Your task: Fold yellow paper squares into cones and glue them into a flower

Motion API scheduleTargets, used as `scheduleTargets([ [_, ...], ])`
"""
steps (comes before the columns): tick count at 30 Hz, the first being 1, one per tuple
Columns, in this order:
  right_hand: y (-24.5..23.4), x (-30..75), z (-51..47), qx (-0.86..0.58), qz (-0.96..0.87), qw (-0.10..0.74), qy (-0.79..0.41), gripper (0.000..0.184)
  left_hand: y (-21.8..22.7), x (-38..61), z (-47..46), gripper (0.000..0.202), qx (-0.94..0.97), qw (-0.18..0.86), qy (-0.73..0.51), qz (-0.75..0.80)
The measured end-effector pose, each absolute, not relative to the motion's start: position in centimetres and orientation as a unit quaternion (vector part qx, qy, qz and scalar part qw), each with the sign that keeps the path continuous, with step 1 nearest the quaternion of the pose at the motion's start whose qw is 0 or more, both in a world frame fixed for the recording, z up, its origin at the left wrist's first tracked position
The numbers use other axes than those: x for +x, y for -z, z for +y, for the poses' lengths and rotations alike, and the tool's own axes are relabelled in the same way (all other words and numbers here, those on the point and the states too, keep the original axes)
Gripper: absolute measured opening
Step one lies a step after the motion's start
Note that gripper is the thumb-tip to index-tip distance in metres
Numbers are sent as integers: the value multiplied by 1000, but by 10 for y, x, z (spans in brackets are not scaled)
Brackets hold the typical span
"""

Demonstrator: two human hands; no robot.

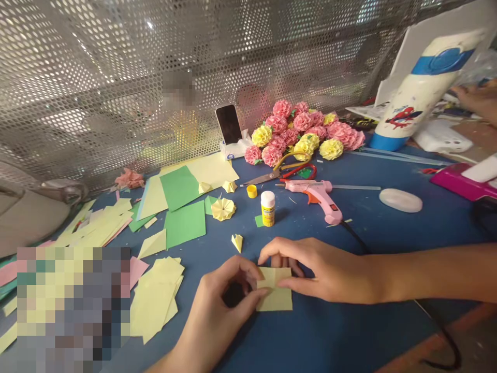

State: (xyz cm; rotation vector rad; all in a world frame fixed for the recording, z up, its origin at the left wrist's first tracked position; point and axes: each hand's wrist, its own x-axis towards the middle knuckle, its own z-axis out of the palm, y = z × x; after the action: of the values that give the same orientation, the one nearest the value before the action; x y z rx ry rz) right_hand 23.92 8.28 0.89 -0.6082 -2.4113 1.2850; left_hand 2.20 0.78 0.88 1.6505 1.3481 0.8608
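A small square of pale yellow paper (277, 299) with a crease across it is between my two hands. My left hand (229, 295) pinches its left edge with thumb and fingers. From the other side, my right hand (310, 269) grips it, thumb on the paper's face and fingers curled behind. Just beyond lies a small folded yellow paper piece (237, 242). Farther off are a pleated yellow paper round (223, 209) and a glue bottle (267, 209) with a white cap. A loose stack of yellow paper squares (155, 295) lies to the left.
A pink glue gun (316, 196), scissors (267, 177), a yellow cap (252, 191) and a white computer mouse (400, 200) lie beyond my hands. Pink and yellow paper flowers (303, 129), a phone (229, 124) and a tall bottle (423, 93) stand behind. Another person's hand (479, 101) shows far right.
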Motion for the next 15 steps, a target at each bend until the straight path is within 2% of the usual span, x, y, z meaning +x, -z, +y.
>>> scheduleTargets([
  [4, -8, 238, 81, -225, -824, 193, -483, 34, -4, 26, 5, 32, 640, 418, -317, 562],
  [5, -8, 237, 81, -225, -819, 197, -490, 34, -5, 26, 4, 32, 652, 407, -304, 563],
  [8, -8, 236, 81, -218, -810, 200, -506, 33, -10, 27, 5, 4, 707, 348, -267, 555],
  [10, -7, 235, 81, -219, -807, 193, -514, 35, -12, 26, 7, 18, 735, 308, -259, 546],
  [15, -7, 235, 83, -226, -821, 174, -494, 32, -11, 20, 9, 17, 771, 241, -245, 536],
])
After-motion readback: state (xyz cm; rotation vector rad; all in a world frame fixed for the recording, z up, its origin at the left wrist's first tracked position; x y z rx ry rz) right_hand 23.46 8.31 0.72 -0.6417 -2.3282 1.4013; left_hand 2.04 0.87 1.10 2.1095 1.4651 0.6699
